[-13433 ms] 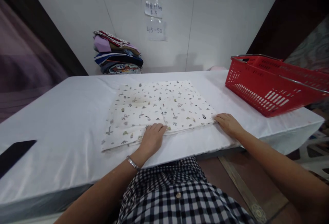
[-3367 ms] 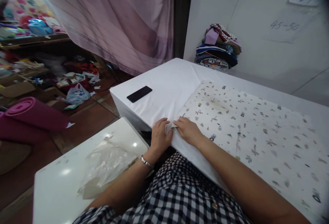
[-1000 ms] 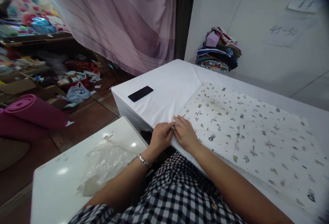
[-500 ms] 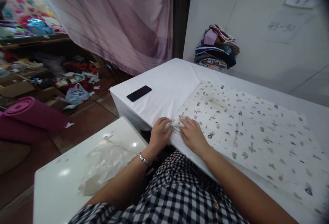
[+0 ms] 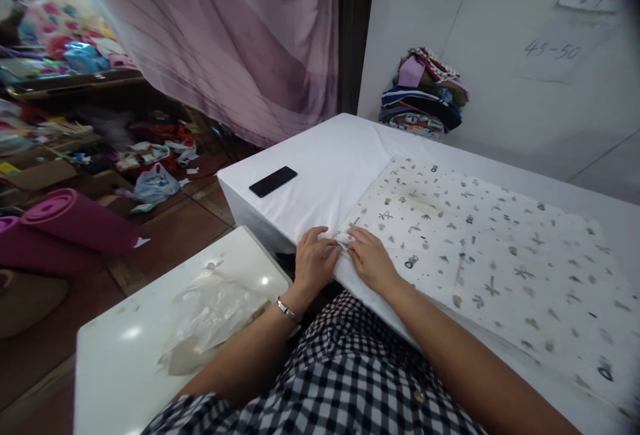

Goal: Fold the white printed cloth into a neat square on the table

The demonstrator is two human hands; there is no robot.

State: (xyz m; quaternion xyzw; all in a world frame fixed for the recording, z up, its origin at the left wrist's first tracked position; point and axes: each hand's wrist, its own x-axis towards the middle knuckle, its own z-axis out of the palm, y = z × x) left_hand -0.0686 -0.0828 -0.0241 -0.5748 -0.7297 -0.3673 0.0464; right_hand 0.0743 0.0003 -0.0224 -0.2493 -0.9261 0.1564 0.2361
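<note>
A white cloth printed with small grey and green motifs (image 5: 480, 242) lies flat on the white-covered table (image 5: 320, 162). Its near left corner is bunched at the table edge between my two hands. My left hand (image 5: 315, 258), with a silver bracelet at the wrist, pinches that corner between thumb and fingers. Close beside it, my right hand (image 5: 371, 258) grips the same corner from the other side, its palm over the cloth. Just what the fingertips hold is partly hidden by the fingers.
A black phone (image 5: 273, 182) lies on the table's far left part. On a lower white table (image 5: 110, 355) sits a clear plastic bag (image 5: 215, 308). Folded fabrics (image 5: 420, 95) are stacked by the wall. Pink rolls (image 5: 75, 222) and clutter stand on the left floor.
The fingers of both hands have shifted slightly at the cloth corner, the left hand a little right and down. The bunched fold shows less now. The view has turned slightly left.
</note>
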